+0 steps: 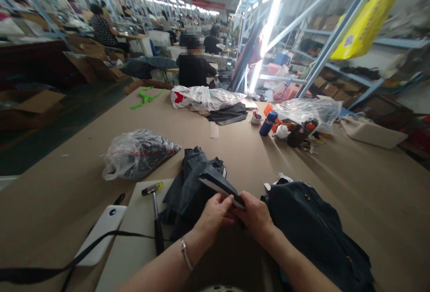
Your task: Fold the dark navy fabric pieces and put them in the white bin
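Toward the desk's near edge, the left hand and right hand both pinch one end of a dark strip, between the crumpled cloth and the zippered bag. I'd call it aligning or folding, which calls next for a steady hold; the grip hides that end, and whether strip and cloth join, I can't tell.

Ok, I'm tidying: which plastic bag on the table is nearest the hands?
The dark-filled bag left of the crumpled dark fabric; the red-patched bag and the clear bag behind the dark bottle lie farther.
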Action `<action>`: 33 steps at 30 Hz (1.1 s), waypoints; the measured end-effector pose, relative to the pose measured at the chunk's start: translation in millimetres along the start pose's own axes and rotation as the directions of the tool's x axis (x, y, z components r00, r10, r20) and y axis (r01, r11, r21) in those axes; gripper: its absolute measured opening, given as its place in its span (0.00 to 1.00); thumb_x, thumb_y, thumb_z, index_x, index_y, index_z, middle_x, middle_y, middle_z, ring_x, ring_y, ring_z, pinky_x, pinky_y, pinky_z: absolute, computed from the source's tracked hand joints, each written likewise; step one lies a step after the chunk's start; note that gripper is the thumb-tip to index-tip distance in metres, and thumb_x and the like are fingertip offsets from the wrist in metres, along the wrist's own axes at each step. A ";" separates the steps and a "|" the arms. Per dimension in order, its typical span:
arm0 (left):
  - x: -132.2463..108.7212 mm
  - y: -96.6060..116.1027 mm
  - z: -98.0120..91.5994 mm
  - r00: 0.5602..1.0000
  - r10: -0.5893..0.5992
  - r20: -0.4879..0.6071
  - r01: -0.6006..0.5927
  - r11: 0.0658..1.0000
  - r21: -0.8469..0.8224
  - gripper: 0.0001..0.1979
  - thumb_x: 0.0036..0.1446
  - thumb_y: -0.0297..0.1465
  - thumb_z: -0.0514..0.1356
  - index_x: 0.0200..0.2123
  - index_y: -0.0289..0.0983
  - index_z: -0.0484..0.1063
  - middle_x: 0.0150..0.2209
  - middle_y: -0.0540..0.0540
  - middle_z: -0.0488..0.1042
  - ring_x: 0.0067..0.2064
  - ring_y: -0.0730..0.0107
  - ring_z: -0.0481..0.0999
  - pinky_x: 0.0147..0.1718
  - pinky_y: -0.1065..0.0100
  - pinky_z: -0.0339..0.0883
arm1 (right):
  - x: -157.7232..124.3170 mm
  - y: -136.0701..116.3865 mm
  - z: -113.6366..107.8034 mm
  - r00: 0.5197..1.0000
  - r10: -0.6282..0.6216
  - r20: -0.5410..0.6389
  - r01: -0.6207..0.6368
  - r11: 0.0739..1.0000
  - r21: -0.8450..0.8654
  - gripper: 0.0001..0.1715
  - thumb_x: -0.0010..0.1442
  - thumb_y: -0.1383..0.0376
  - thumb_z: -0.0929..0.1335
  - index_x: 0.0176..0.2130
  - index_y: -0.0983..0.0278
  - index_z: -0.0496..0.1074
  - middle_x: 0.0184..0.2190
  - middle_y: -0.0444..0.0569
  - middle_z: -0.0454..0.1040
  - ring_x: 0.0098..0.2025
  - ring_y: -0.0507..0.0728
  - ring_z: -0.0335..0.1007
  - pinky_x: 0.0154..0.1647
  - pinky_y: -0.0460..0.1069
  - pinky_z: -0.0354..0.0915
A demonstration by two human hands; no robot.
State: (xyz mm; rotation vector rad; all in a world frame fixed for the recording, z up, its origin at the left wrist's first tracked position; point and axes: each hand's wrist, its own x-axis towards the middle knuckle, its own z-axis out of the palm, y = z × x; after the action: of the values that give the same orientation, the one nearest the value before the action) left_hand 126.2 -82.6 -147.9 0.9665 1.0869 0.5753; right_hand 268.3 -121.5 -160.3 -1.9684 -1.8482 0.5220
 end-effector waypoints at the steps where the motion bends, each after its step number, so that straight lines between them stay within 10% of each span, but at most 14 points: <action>1: 1.1 0.7 -0.6 1.000 0.012 -0.015 -0.012 0.999 0.033 0.18 0.50 0.45 0.59 0.33 0.34 0.67 0.24 0.51 0.68 0.20 0.77 0.68 0.16 0.75 0.64 | -1.2 -0.9 -2.7 0.999 -0.039 0.010 0.039 0.999 -0.034 0.07 0.54 0.63 0.67 0.35 0.61 0.66 0.31 0.46 0.72 0.33 0.57 0.69 0.30 0.47 0.54; 8: -6.1 6.9 -14.1 0.997 -0.069 0.019 0.065 0.986 0.154 0.19 0.50 0.46 0.57 0.32 0.34 0.66 0.24 0.50 0.67 0.19 0.75 0.67 0.13 0.74 0.61 | -4.6 -3.4 -21.4 0.977 -0.213 -0.012 0.207 0.959 -0.194 0.11 0.65 0.63 0.59 0.38 0.60 0.69 0.32 0.46 0.71 0.34 0.54 0.68 0.32 0.46 0.54; 11: -23.9 14.7 -10.2 0.997 0.076 -0.019 -0.068 0.957 0.281 0.18 0.54 0.45 0.54 0.31 0.34 0.67 0.22 0.50 0.66 0.22 0.73 0.67 0.19 0.71 0.63 | -2.8 -6.8 -27.8 0.957 -0.288 -0.027 0.270 0.923 -0.273 0.11 0.64 0.64 0.60 0.33 0.60 0.69 0.30 0.45 0.70 0.33 0.54 0.67 0.33 0.47 0.54; 16: -55.4 64.3 -14.7 0.759 0.614 0.218 -0.525 0.379 0.762 0.12 0.57 0.36 0.52 0.28 0.36 0.70 0.32 0.44 0.71 0.38 0.64 0.68 0.41 0.63 0.61 | 2.1 -12.2 -52.4 0.863 -0.501 0.067 0.493 0.807 -0.323 0.08 0.63 0.69 0.62 0.43 0.62 0.66 0.31 0.45 0.71 0.33 0.54 0.65 0.35 0.49 0.55; 18: -54.2 82.9 -22.3 0.805 0.527 0.274 -0.475 0.295 0.829 0.10 0.57 0.35 0.52 0.33 0.37 0.72 0.37 0.43 0.72 0.41 0.62 0.68 0.42 0.63 0.59 | 4.7 -17.3 -67.3 0.791 -0.588 0.168 0.608 0.726 -0.320 0.07 0.62 0.70 0.62 0.42 0.63 0.65 0.30 0.44 0.71 0.31 0.54 0.64 0.33 0.49 0.56; 20: -46.2 89.1 -28.5 0.885 0.305 0.352 -0.451 0.372 0.811 0.12 0.58 0.36 0.51 0.32 0.36 0.72 0.32 0.46 0.72 0.35 0.66 0.69 0.36 0.67 0.59 | 9.0 -23.6 -81.9 0.710 -0.646 0.280 0.703 0.633 -0.323 0.04 0.61 0.71 0.62 0.38 0.63 0.65 0.28 0.44 0.70 0.29 0.54 0.64 0.32 0.49 0.56; 23: -32.5 75.3 -29.7 0.879 0.084 0.470 -0.394 0.683 0.615 0.15 0.57 0.37 0.52 0.25 0.34 0.70 0.23 0.51 0.68 0.28 0.72 0.64 0.30 0.71 0.56 | 19.1 -31.4 -98.6 0.609 -0.713 0.347 0.791 0.516 -0.329 0.07 0.61 0.72 0.61 0.40 0.65 0.66 0.29 0.45 0.71 0.31 0.54 0.66 0.36 0.49 0.59; 27: -26.1 49.9 -23.2 0.915 -0.039 0.401 0.031 0.999 0.027 0.13 0.49 0.38 0.61 0.29 0.32 0.71 0.26 0.49 0.72 0.28 0.74 0.67 0.30 0.73 0.60 | 28.6 -30.0 -109.0 0.521 -0.837 0.165 0.829 0.451 -0.331 0.11 0.62 0.71 0.62 0.45 0.64 0.68 0.44 0.50 0.72 0.51 0.57 0.63 0.56 0.55 0.55; 30: -26.9 48.6 -24.4 0.941 -0.085 0.329 0.177 0.949 -0.262 0.13 0.47 0.35 0.64 0.33 0.32 0.72 0.30 0.45 0.75 0.31 0.71 0.73 0.33 0.71 0.66 | 22.2 -16.4 -107.8 0.551 -0.831 -0.080 0.763 0.541 -0.354 0.14 0.60 0.71 0.64 0.45 0.58 0.70 0.51 0.47 0.68 0.58 0.60 0.53 0.60 0.60 0.50; 33: -26.9 57.7 -29.1 0.971 -0.062 0.229 0.147 0.915 -0.375 0.12 0.49 0.34 0.63 0.35 0.33 0.71 0.30 0.44 0.76 0.30 0.69 0.75 0.34 0.67 0.69 | 8.3 1.3 -98.0 0.680 -0.641 -0.357 0.616 0.763 -0.196 0.18 0.60 0.73 0.63 0.45 0.54 0.72 0.52 0.48 0.64 0.60 0.61 0.51 0.59 0.61 0.53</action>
State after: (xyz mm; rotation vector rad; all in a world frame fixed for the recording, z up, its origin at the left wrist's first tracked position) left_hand 92.5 -65.3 -89.1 0.5999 0.7864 0.5594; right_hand 320.7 -116.0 -77.2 -1.1906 -2.0919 -0.1565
